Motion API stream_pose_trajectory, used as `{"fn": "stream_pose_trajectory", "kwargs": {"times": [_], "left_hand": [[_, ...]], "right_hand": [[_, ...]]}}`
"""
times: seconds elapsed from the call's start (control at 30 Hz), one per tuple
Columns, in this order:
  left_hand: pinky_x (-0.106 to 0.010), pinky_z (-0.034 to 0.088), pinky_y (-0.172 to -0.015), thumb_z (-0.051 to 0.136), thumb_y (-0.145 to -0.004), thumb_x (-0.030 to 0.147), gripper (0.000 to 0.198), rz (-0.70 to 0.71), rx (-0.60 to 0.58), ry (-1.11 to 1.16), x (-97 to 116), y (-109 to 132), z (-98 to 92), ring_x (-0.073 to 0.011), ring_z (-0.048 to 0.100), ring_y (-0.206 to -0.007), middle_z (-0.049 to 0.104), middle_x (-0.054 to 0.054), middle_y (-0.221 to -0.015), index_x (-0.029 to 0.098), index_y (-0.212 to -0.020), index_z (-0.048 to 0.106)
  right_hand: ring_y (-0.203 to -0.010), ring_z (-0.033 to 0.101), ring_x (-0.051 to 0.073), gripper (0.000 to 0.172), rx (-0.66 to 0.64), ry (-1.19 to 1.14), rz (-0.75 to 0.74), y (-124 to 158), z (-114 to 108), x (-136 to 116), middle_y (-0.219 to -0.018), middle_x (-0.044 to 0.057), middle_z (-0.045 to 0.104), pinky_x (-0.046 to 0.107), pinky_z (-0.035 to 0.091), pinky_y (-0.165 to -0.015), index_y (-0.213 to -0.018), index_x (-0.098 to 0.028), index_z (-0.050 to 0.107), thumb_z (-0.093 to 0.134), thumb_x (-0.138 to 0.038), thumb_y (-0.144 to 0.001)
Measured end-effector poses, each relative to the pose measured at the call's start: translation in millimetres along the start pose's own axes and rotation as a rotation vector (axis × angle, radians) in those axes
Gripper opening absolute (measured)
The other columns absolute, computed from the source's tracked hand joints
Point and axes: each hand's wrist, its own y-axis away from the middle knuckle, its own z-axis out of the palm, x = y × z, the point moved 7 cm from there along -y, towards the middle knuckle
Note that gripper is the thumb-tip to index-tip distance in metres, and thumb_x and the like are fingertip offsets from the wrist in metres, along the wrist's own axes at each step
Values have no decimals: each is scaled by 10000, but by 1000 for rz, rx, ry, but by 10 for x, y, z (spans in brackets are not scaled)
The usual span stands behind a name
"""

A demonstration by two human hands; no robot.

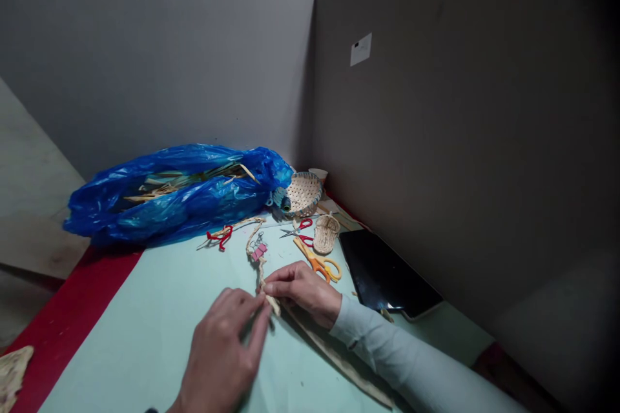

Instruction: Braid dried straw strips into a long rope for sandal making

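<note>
We are pinching the pale braided straw cord above the pale green desk, our left hand and right hand both closing fingertips on its near end, beside the orange-handled scissors.

Open across the left half of the tabletop, from the near edge up toward the blue plastic bag. Blocked along the far edge by that bag and, just beside it, by a woven basket. Crowded toward the right edge: small scissors, a woven sandal, orange scissors, then a dark tablet close against the grey partition. Narrowed mid-table by a braided cord with a pink clip. Taken at the near middle by the left hand and right hand, both pinching the cord's near end. Walled in behind and on the right.
</note>
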Motion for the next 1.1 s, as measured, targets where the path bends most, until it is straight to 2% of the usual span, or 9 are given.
{"fn": "stream_pose_trajectory", "kwargs": {"times": [0.1,0.2,0.27,0.3,0.37,0.53,0.7,0.93,1.1], "left_hand": [[-327,454,-732,550,-835,372,213,-333,17,331,-299,-125,-60,-217,620,-787,660,-59,-842,193,-771,646],[-250,389,-516,627,-749,429,256,-548,-252,826,-392,-176,254,-136,521,-526,589,4,-651,179,-793,596],[-194,237,-417,661,-716,439,289,-631,-394,1068,-368,-172,426,-63,353,-424,505,50,-587,172,-757,557],[-185,176,-407,672,-710,435,298,-654,-414,1117,-370,-173,465,-44,293,-418,479,62,-582,168,-745,544],[-187,132,-406,669,-726,418,289,-649,-413,1105,-389,-183,481,-33,250,-422,447,72,-569,160,-735,538],[-203,137,-403,619,-779,376,240,-608,-327,1014,-445,-170,410,-32,251,-393,407,92,-527,147,-844,586],[-215,105,-400,618,-737,409,292,-645,-275,987,-483,-109,453,-22,231,-371,471,67,-551,130,-821,606],[-211,141,-402,661,-642,378,248,-685,-185,923,-505,-131,457,-55,277,-405,456,72,-493,142,-708,622],[-202,168,-423,684,-623,334,201,-709,-145,933,-524,-114,481,-71,314,-441,454,76,-473,149,-668,621]], "right_hand": [[-504,349,62,166,-38,-14,-27,3,42,4,-590,1,603,221,216,-502,-674,-103,711,663,-262,-675],[-515,339,65,195,-51,-8,-34,9,45,6,-596,0,596,218,210,-502,-700,-104,707,683,-294,-669],[-519,330,68,197,-65,13,-31,12,36,-1,-590,-7,579,216,214,-504,-726,-107,706,676,-297,-685],[-520,325,70,192,-76,43,-34,13,31,-9,-589,-10,571,216,214,-503,-737,-109,707,665,-292,-701],[-525,325,73,176,-93,140,-64,10,15,-39,-584,-18,548,216,219,-505,-749,-109,713,634,-266,-735],[-537,356,83,194,-83,372,-146,-11,-29,-96,-549,-35,481,213,273,-533,-777,-111,736,564,-203,-785],[-592,438,98,207,-35,634,-216,17,-8,-181,-609,-16,571,208,312,-577,-765,-124,730,540,-197,-801],[-557,472,112,210,178,972,-245,146,29,-251,-594,6,616,243,250,-543,-760,-164,708,515,-229,-810],[-613,538,151,221,220,1128,-239,168,57,-221,-673,50,667,264,239,-548,-796,-178,700,504,-273,-834]]}}
